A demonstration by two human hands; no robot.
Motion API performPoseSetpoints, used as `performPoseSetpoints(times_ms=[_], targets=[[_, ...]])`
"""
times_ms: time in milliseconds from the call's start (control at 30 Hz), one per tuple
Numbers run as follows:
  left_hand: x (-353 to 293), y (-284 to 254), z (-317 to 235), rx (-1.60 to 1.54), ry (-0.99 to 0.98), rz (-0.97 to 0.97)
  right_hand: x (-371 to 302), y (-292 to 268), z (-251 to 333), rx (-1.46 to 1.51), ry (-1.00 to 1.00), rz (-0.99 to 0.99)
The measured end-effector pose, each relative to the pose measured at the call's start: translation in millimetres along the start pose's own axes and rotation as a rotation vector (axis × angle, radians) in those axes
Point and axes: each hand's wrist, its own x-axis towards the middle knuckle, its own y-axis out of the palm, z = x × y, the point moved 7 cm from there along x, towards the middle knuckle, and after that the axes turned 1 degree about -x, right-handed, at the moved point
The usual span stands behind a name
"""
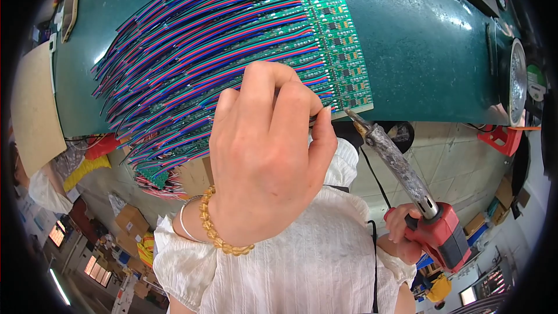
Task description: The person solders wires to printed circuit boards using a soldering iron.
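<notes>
A green circuit board panel (339,40) lies on the table, carrying rows of small black chips and solder pads. Red, green, blue and black ribbon wires (192,52) fan out to the left from it. My left hand (267,145), with a yellow bead bracelet and a silver bangle at the wrist, is closed in a pinch at the panel's near edge; wire ends show at its fingertips, and the rest of the grip is hidden. In my right hand (401,227) is a red and black soldering gun (401,168), its tip close to the panel's near corner, right of the left fingertips.
The green tabletop (418,58) ends just nearer than the panel. A metal dish (516,81) stands at the right edge, above a red plastic piece (500,139). On the left is a tan board (38,104). A black cord (376,180) hangs below the table edge.
</notes>
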Motion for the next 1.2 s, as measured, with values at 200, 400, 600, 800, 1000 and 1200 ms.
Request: performPoseSetpoints(times_ms=[200, 400, 600, 800, 1000, 1200], targets=[[0.0, 2.2, 0.1, 0.003, 0.007, -0.001, 13.4, 8.5, 7.7, 0.044, -0.086, -0.233], [-2.1, -2.1, 0.8, 0.014, 0.008, -0.007, 23.3, 16.1, 20.3, 0.056, -0.197, -0.224], [1.0, -0.4, -0.5, 0.022, -0.004, 0.013, -5.4, -4.2, 0.3, -0.551, 0.245, -0.3], [1.6, 7.3, -5.0, 0.015, -0.014, 0.002, 3.7, -9.5, 47.2, -0.086, -0.266, -0.493], [2.2, 8.0, -7.2, 0.016, -0.003, 0.038, -25.0, -10.9, 105.3, -0.315, -1.152, -0.676], [-2.0, -3.8, -3.3, 0.048, 0.061, 0.005, -19.2, -68.3, 85.9, -0.362, -0.94, -1.312]])
